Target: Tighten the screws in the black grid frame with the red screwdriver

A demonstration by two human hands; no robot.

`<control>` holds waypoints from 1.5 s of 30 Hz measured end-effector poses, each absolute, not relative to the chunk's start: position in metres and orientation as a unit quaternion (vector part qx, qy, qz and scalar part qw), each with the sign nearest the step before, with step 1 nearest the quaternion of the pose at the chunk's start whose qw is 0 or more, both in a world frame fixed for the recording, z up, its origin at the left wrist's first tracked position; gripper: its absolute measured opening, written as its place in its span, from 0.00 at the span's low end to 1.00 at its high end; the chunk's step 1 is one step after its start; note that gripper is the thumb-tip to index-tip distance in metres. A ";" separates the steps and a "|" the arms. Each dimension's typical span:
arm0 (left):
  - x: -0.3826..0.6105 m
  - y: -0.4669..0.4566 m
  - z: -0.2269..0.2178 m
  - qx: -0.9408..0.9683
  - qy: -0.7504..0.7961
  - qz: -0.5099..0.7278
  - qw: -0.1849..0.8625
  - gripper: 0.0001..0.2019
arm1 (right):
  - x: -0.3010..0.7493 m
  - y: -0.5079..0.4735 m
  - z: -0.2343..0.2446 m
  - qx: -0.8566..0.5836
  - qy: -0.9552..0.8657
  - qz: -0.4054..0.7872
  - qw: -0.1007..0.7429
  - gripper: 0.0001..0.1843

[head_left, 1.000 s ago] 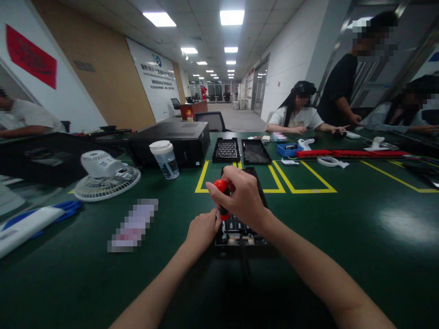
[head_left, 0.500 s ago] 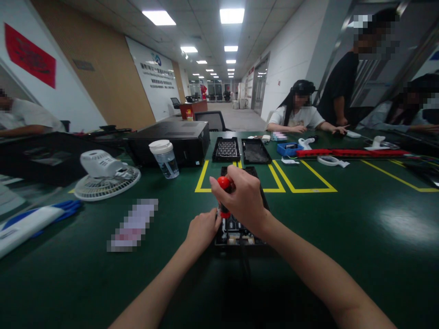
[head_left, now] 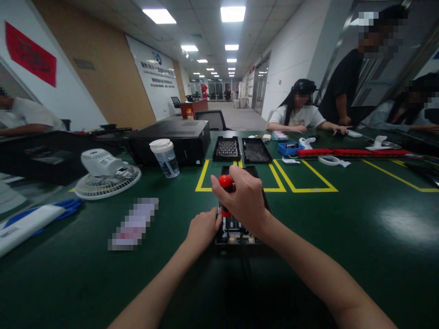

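Between and just ahead of your hands sits the case (head_left: 222, 242), a black open-topped housing lying on the table (head_left: 308, 237). Your right hand (head_left: 246, 194) is wrapped around the driver (head_left: 225, 181), a red-and-black handle held nearly upright over the left side of the case. Your left hand (head_left: 205, 226) rests against the left edge of the case, fingertips beside the driver's lower end; whether they pinch the edge, guide the tip or only press cannot be told. The step in hand appears to be driver work at that left side; the tip is hidden. As a judgement, the next move calls for the shaft held in line and the case braced by the left hand, since a tilted tip could slip. Inside the case, pale parts (head_left: 235, 239) show along the near end; your right hand covers much of the remainder. Beyond your hands stand two trays: the left tray (head_left: 226, 159) carries rows of small round shapes, while the right tray (head_left: 256, 152) shows a dark floor. Farther right, the blue bin (head_left: 288, 152) holds a dark item. Beyond your left hand stands a lidded cup (head_left: 168, 160), contents unclear.
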State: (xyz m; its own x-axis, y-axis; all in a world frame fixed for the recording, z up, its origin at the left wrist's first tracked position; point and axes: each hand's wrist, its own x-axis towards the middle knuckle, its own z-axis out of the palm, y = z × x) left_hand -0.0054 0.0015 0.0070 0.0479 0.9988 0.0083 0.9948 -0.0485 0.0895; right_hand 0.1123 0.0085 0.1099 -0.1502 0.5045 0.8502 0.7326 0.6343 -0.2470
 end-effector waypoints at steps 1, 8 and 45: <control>-0.005 0.002 0.007 0.722 0.690 0.031 0.032 0.18 | 0.112 0.008 0.110 -0.412 -0.748 -0.111 0.508 0.17; -0.004 0.001 0.010 0.719 0.694 0.019 0.037 0.18 | 0.112 0.007 0.110 -0.401 -0.750 -0.077 0.520 0.15; -0.005 0.001 0.009 0.715 0.698 0.024 0.022 0.17 | 0.121 0.051 0.103 0.038 -0.569 0.766 0.295 0.13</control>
State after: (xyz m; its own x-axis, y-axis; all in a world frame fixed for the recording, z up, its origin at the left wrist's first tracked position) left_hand -0.0047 0.0006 0.0092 0.0233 0.9997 0.0041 0.9976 -0.0236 0.0656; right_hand 0.1212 0.0507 0.1032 -0.8228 0.4095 0.3941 -0.4955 -0.1773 -0.8503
